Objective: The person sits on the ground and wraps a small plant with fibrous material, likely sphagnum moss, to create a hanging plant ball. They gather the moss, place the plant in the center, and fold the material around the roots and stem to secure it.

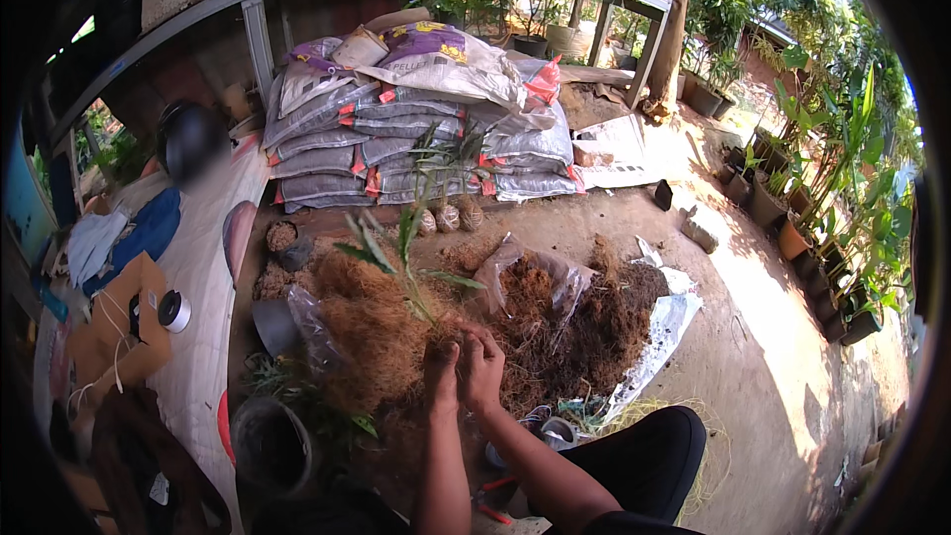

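Observation:
A leafy green plant [416, 293] stands upright between my hands, tilted a little to the left. My left hand [442, 375] and my right hand [481, 364] close around its brown root ball [444, 331] from both sides. Fingers hide most of the ball. Beneath and left of them spreads a heap of light brown coconut fibre [364, 334]. To the right, darker soil and fibre [617, 312] lie on a white plastic sack [676, 319]. A clear plastic bag [494, 275] holds reddish-brown fibre just beyond my hands.
Three wrapped root balls with plants [447, 218] stand before stacked sacks [416, 126]. A black bucket [272, 446] is at lower left, red-handled pliers or cutters [494, 513] by my leg. A spool [174, 310] rests on the covered surface at left. Potted plants [802, 238] line the right.

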Tool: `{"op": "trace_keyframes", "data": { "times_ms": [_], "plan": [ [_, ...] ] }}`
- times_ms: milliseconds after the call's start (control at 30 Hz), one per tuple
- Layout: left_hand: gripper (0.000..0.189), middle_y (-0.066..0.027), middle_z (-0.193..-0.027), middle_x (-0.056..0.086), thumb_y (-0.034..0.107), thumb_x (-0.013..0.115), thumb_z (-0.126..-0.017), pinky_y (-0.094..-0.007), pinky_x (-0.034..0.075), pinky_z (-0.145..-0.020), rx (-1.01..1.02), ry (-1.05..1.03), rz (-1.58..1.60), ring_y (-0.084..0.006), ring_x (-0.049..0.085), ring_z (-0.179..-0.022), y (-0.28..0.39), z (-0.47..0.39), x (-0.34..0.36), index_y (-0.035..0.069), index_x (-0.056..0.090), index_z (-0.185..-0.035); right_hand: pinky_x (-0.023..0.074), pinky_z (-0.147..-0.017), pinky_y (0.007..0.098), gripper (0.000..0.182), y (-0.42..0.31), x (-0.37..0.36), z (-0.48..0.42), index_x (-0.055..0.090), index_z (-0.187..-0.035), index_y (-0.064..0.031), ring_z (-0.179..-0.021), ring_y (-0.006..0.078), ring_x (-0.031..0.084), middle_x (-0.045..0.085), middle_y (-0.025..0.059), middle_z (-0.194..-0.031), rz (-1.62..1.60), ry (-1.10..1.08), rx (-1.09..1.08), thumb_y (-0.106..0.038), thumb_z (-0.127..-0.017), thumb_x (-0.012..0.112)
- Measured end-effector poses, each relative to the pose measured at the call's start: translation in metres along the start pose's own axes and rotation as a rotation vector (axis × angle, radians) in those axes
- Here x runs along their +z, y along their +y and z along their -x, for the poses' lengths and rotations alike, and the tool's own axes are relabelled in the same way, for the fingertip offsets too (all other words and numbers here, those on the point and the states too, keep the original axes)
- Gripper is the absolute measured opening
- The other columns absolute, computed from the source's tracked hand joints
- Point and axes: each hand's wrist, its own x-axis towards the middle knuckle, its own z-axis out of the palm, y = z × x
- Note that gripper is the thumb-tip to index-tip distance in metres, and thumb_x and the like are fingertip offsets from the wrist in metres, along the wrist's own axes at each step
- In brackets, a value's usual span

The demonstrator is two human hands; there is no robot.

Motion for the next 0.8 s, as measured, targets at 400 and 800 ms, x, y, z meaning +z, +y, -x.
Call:
{"op": "trace_keyframes", "data": {
  "times_ms": [400, 800],
  "plan": [
    [0.043, -0.0084, -0.120, 0.056, 0.029, 0.061, -0.092, -0.0312, 0.045, -0.095, -0.243, 0.006, 0.246, -0.0176, 0.054, -0.110, -0.020, -0.024, -0.014, 0.001, 0.054, -0.124, 0.0277, -0.113, 0.0430, 0.036, 0.010, -0.008, 0.000, 0.059, -0.123, -0.0023, -0.133, 0.0336, 0.042, 0.052, 0.0181, -0.135, 0.162, -0.089, -0.160, -0.022, -0.092, 0.060],
    [0.068, -0.0117, -0.146, 0.042, 0.050, 0.053, -0.093, -0.0418, 0.037, -0.109, -0.548, -0.039, 0.261, -0.0267, 0.043, -0.132, -0.053, -0.029, 0.005, 0.008, 0.039, -0.144, 0.0245, -0.114, 0.0495, 0.035, 0.034, -0.046, -0.034, 0.061, -0.121, -0.0060, -0.138, 0.0365, 0.033, 0.048, 0.0168, -0.139, 0.648, -0.092, -0.174, -0.030, -0.097, 0.053]
  ]
}}
